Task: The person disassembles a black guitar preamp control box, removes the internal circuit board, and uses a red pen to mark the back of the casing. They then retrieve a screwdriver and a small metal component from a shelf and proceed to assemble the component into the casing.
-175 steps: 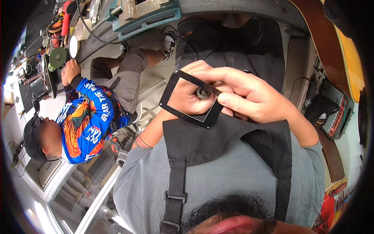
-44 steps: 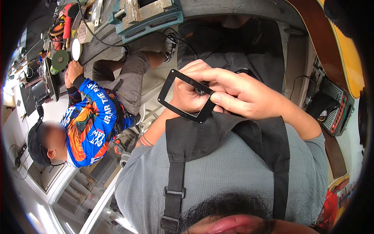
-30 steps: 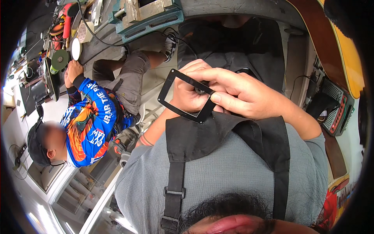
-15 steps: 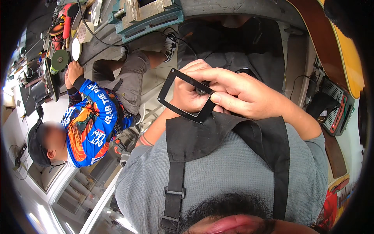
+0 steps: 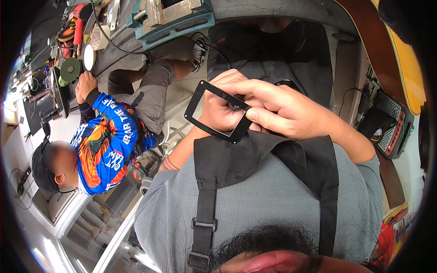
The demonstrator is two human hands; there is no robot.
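Observation:
A flat black rectangular frame (image 5: pixel 196 101) with small corner holes is tilted in front of my chest. My right hand (image 5: pixel 284 107) pinches its right side, thumb on the near face and fingers curled over the far edge. Behind the frame, partly seen through its opening, is my left hand (image 5: pixel 216 110), with its fingers curled toward the right hand. A small round dark piece (image 5: pixel 235 106) shows between the two hands, mostly covered by fingers. What the left fingers close on is hidden.
A green vise (image 5: pixel 177 28) with wooden jaw pieces sits on the bench ahead. To the left, a co-worker (image 5: pixel 109 141) holds both hands near a green disc (image 5: pixel 70 69) and a white disc (image 5: pixel 89 57). A guitar body (image 5: pixel 405 63) and a perforated metal box (image 5: pixel 392 129) are at right.

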